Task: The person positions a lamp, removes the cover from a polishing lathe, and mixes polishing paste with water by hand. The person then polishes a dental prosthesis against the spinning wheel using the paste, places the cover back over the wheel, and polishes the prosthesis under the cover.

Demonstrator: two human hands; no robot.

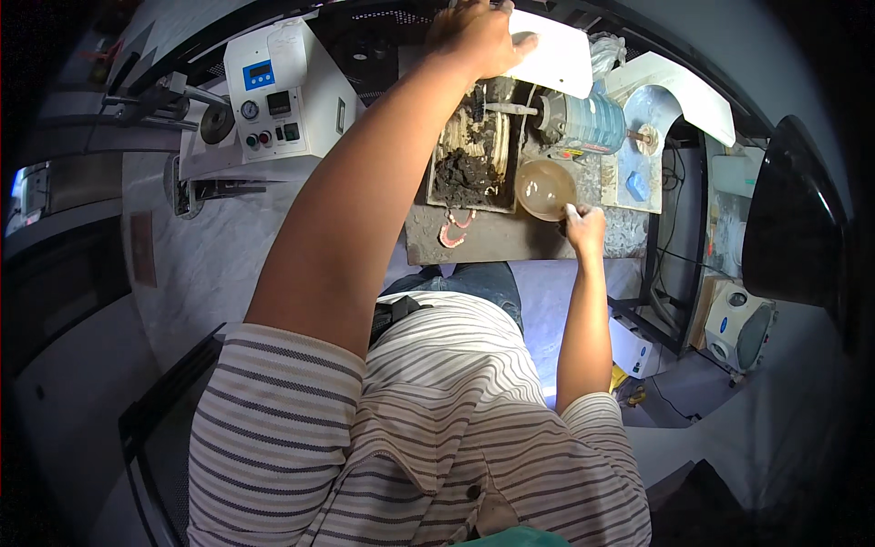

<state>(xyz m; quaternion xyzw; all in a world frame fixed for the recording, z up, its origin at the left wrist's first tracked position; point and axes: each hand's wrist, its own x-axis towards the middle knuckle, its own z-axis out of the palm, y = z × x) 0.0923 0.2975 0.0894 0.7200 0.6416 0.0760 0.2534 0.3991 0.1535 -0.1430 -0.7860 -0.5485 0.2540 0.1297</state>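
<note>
My right hand is closed on the rim of a shallow, translucent bowl with a little cloudy liquid in it. The bowl is over the worktop, right of a tray of dark wet paste. At the far edge of the view my left hand lies against a white panel, thumb and fingers apart; some fingertips are cut off. Below the panel is a blue polishing motor, its spindle pointing over the tray. Two pink denture pieces, one a curved denture, lie in front of the tray.
A white machine with a gauge and buttons stands at the left. Right of the motor, a white hooded basin holds a blue block. A black curved object is at the far right, and white boxy devices sit below.
</note>
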